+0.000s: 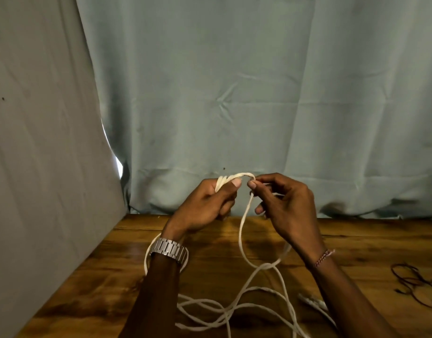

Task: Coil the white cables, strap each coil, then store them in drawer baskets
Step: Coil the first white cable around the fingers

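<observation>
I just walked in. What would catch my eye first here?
Two hands raised mid-frame over a wooden table: the left hand grips gathered loops of white cable, the right hand pinches the strand beside it. Loose cable sprawls on the table below; a silver watch gleams on the left wrist.

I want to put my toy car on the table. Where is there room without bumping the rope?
Bare wood shows at the back right of the table, between the curtain and the dark cord. Another free patch lies at the left, between the grey panel and the left arm. The near middle is crowded with loose white cable loops.
</observation>
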`<state>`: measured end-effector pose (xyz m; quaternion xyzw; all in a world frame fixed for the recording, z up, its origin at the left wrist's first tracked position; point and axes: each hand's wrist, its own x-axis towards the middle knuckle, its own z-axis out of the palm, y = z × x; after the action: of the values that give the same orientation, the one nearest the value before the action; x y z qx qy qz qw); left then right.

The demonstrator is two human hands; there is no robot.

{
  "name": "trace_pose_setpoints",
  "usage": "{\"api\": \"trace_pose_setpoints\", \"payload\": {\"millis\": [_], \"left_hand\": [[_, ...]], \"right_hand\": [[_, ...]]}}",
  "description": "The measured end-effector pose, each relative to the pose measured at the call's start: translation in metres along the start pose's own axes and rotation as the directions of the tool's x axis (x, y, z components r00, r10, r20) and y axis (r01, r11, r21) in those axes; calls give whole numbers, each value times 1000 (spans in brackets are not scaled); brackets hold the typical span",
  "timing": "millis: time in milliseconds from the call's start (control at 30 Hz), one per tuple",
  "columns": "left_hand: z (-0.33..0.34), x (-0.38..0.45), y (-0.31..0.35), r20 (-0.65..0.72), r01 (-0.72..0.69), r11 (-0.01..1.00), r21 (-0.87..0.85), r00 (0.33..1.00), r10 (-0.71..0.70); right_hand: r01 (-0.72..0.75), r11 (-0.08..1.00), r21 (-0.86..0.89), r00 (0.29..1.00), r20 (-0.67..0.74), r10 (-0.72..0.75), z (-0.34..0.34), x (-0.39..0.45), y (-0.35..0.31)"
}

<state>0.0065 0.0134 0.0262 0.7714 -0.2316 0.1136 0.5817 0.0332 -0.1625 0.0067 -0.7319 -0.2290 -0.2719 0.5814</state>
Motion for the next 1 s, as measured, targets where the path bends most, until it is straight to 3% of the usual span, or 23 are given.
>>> {"api": "trace_pose_setpoints", "payload": {"millis": [100, 233, 300, 433, 533, 600, 667, 800, 900, 1000], "left_hand": [[3, 0, 1, 58, 18, 991, -132, 998, -10], [5, 1, 2, 164, 42, 943, -329, 986, 14], [9, 2, 4, 210, 40, 918, -394, 976, 47], [18, 5, 8, 212, 5, 846, -533, 969, 127], [22, 7, 8, 146, -38, 792, -610, 977, 159], [24, 9, 9, 92, -53, 781, -623, 986, 140], [25, 10, 9, 28, -81, 787, -611, 992, 124], [24, 12, 7, -102, -149, 831, -536, 988, 112], [24, 16, 1, -171, -177, 852, -493, 980, 104], [23, 18, -3, -233, -216, 897, -386, 963, 132]], "right_hand": [[-30, 999, 41, 999, 32, 28, 2, 1, 2], [76, 994, -74, 996, 62, -71, 5, 1, 8], [103, 994, -41, 991, 89, -99, 7, 0, 8], [146, 986, -77, 982, 128, -135, 6, 2, 12], [123, 988, -93, 962, 256, -96, 5, 1, 13], [55, 993, -101, 926, 376, -13, 8, -1, 10], [-38, 984, -174, 841, 526, 126, 11, -6, 4], [255, 864, -433, 646, 741, 181, 19, -14, 5], [320, 819, -476, 669, 725, 160, 19, -14, 6], [237, 869, -434, 751, 649, 119, 15, -14, 3]]}}
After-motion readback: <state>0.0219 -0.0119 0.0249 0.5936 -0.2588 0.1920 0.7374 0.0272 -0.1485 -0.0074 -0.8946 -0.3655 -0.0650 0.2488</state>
